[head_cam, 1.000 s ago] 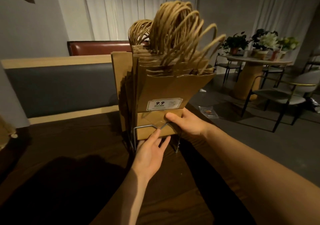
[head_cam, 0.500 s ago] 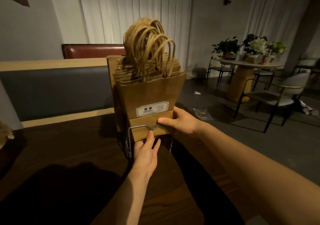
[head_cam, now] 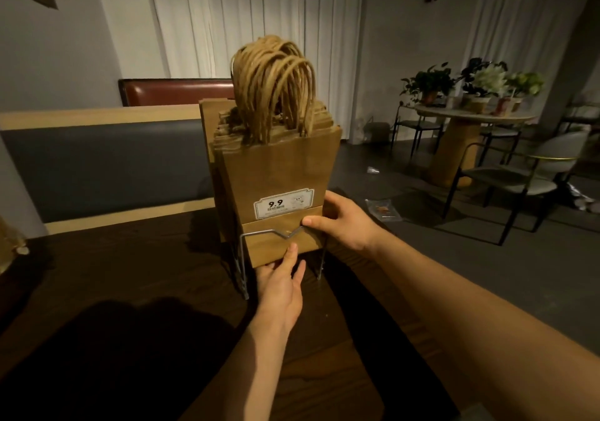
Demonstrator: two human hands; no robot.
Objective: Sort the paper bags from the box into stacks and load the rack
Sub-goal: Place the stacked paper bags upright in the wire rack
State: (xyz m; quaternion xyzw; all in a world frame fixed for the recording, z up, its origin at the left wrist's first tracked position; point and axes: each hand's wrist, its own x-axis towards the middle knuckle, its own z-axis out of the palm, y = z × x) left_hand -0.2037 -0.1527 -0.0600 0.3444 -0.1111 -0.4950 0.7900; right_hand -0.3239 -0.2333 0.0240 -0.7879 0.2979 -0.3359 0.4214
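— Standing upright in the bent silver wire rack (head_cam: 242, 252) on the dark wooden counter (head_cam: 136, 258) is a thick pack of flat brown paper bags with twisted paper handles (head_cam: 276, 167), all pressed together, handles bunched at the top.

— And the hands?

— The right hand (head_cam: 344, 222) is curled round the pack's right edge, thumb on the front bag just beside the rack's front wire. The left hand (head_cam: 281, 286) is low at the front, its fingers (head_cam: 290, 255) fairly straight, laid against the bottom fold, holding nothing.

— What worries you?

— The pack looks top-heavy and taller than the rack. If the right hand lets go before the bags settle behind the wire, I'd guess they fan forward or spill sideways. The bottom fold of the front bag with the white 9.9 label (head_cam: 283, 205) could also catch on the notch in the wire and crease.
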